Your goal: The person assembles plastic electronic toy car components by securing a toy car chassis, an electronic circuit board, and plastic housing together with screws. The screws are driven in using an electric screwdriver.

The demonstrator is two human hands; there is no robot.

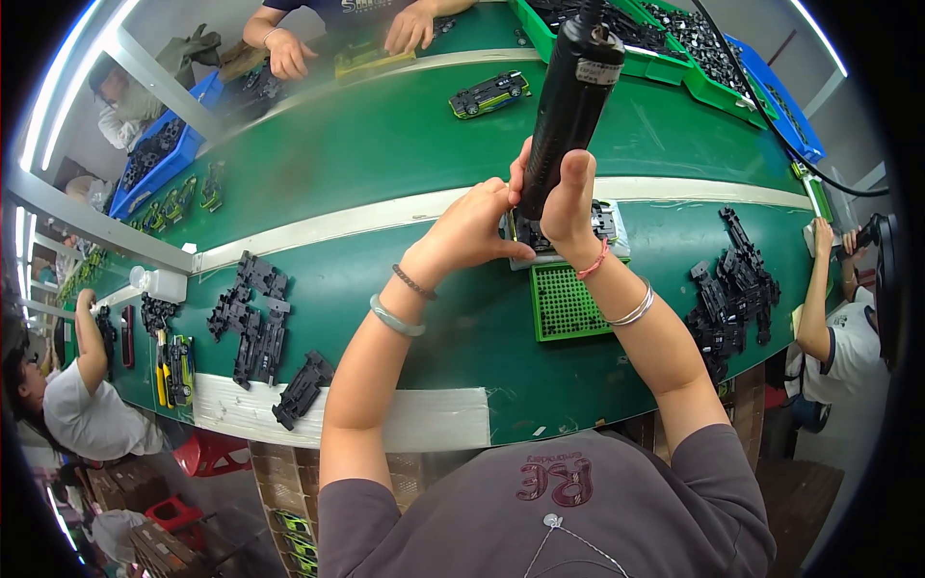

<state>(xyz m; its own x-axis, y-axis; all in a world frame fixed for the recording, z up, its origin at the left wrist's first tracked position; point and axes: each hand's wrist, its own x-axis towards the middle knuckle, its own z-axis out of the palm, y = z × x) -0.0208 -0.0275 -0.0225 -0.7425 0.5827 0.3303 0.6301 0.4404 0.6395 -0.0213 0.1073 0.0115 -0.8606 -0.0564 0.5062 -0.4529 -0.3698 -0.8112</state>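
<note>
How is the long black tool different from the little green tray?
The black tool is shaped like a thick tube, while the green tray is a shallow rectangle. The black tool points up at a tilt, with the right hand around it; the green tray lies flat on the table. The green tray is full of dark dots; the black tool isn't. Both are in front of the person.
</note>
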